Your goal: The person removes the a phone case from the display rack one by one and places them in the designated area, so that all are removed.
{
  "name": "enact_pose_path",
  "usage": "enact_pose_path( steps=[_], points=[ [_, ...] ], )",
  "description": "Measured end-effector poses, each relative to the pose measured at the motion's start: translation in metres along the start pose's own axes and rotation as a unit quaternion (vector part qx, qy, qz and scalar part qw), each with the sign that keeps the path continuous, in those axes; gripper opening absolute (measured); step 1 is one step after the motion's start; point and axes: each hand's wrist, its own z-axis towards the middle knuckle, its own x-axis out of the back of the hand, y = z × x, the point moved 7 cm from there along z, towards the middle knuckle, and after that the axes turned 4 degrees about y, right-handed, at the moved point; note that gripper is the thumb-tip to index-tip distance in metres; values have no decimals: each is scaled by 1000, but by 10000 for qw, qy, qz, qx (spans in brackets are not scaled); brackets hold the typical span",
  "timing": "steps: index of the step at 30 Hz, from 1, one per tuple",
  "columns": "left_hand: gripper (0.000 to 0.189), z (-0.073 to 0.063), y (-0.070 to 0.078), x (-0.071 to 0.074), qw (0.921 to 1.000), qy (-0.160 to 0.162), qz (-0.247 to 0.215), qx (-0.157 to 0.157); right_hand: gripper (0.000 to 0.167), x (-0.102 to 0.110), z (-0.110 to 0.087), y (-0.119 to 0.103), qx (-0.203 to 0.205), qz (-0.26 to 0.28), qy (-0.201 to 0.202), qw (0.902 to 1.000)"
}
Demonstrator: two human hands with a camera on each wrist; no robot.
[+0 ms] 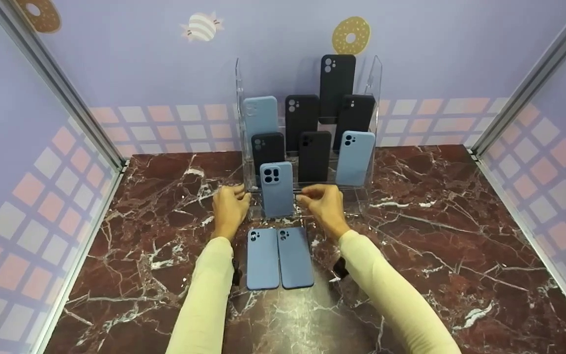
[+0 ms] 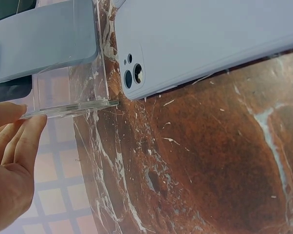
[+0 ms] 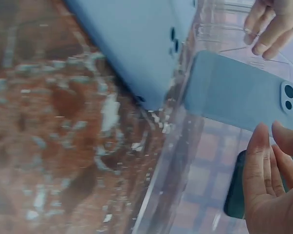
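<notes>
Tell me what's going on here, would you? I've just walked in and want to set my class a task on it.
A person has both arms reaching to a clear stand of phone cases. The left grip seems to pinch its left side edge; the right grip is by the blue case in the front row, though any contact is unclear. Behind that stand five black cases and two light blue ones. Two more blue cases lie flat on the marbled table.
</notes>
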Motion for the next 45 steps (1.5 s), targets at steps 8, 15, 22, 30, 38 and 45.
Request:
enact_pose_path(
  steps=[8,15,22,30,38,45],
  points=[
    [27,-1,2,2,10000,72,34,-15,25,-13,12,-10,-193,603,55,9980],
    [26,-1,0,1,10000,86,24,-26,30,-22,16,-12,-139,636,213,9977],
    [27,0,1,0,10000,6,68,20,32,-27,17,-12,-184,533,266,9981],
    [27,-1,1,1,9999,54,136,6,30,-32,20,-13,-253,593,264,9976],
    [27,-1,2,2,10000,46,72,-5,21,-31,21,-15,-55,549,310,9980],
    [27,0,1,0,9999,23,105,-11,16,-27,20,-16,151,696,465,9964]
  ],
)
